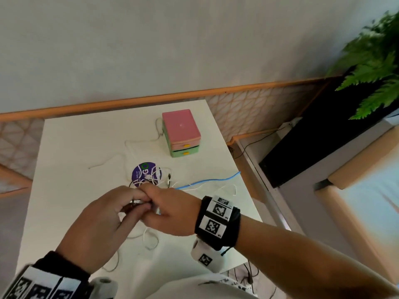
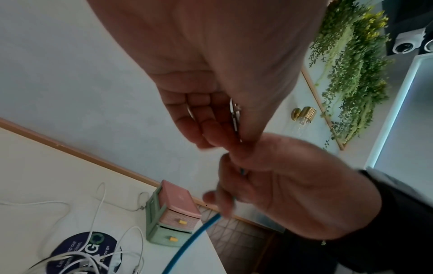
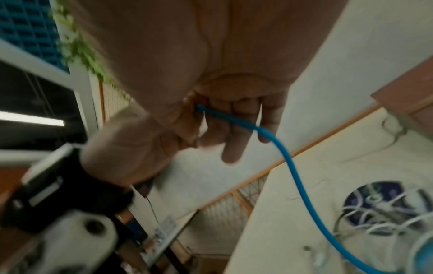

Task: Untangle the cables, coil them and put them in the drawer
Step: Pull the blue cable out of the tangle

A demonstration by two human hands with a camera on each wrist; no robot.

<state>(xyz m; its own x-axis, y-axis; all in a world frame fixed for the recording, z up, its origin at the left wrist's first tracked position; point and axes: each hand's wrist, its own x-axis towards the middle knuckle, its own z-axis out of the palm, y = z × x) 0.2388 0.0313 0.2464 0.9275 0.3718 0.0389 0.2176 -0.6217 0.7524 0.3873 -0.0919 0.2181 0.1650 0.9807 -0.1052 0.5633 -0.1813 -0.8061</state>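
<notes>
Both hands meet above the white table (image 1: 75, 147), near its front. My right hand (image 1: 155, 203) grips the blue cable (image 1: 207, 180); in the right wrist view its fingers (image 3: 234, 120) curl round that cable (image 3: 290, 163). My left hand (image 1: 138, 206) pinches a small metal plug (image 2: 235, 118) against the right hand (image 2: 281, 185). Whether the plug belongs to the blue cable (image 2: 194, 239) is hidden. A tangle of white cables (image 1: 155, 178) lies just beyond the hands. The pink and green drawer unit (image 1: 181, 130) stands at the back, both drawers shut.
A round purple sticker (image 1: 143, 169) lies under the tangle. One long white cable (image 1: 129, 145) runs back to the drawer unit. More white loops (image 1: 151, 238) lie under the hands. The table's right edge (image 1: 248, 190) is close; a black cabinet (image 1: 313, 137) and a plant (image 1: 371, 61) stand beyond.
</notes>
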